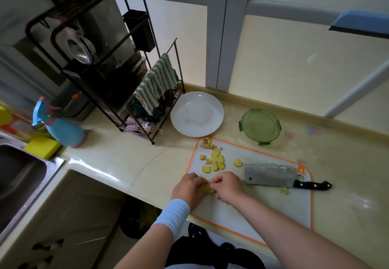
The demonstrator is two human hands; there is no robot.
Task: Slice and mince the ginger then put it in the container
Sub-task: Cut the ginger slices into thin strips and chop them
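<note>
Head view: left hand [189, 188], right hand [228, 186] pinch ginger stack [207, 188] at near edge of board [231, 212]. Loose slices [216, 161] beyond, knife [271, 176] flat at right, container [260, 126] behind board. Judgement: square stack flat before cutting strips.

On the cutting board [242, 209], the ginger slices [216, 161] lie upper left, the cleaver [271, 176] to their right. Above the board sits the container [260, 126], the plate [196, 114] to its left, the rack [105, 68] farther left.
</note>
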